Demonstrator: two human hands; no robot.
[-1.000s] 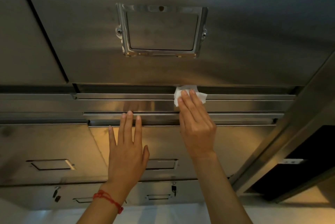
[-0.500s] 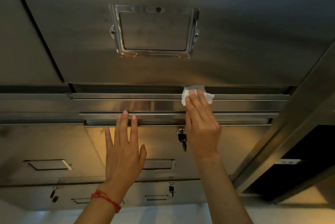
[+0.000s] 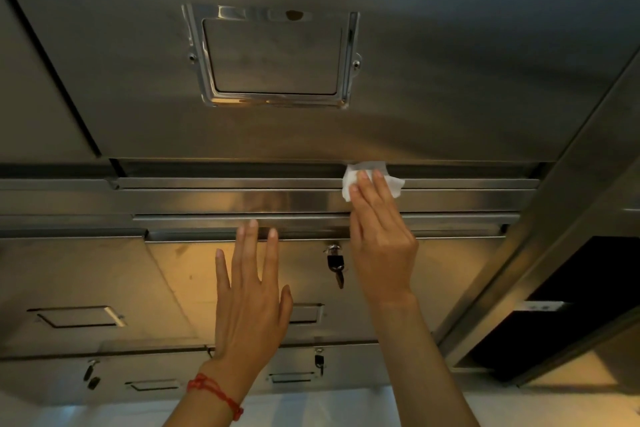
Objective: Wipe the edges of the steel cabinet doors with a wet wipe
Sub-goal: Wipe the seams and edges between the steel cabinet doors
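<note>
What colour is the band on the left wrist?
Red: a thin string bracelet on the left wrist, seen clearly in the head view.

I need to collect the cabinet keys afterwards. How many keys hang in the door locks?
3: one key beside the right wrist, one lower down, one lower left. Hands may hide more.

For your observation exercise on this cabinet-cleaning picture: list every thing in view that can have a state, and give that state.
Wet wipe: crumpled, pressed on the door edge.
Right hand: fingers straight, pressing the wipe.
Left hand: flat, fingers straight, holding nothing.
Upper cabinet door: shut.
Key: in its lock, hanging.
Label holder: empty.
</note>
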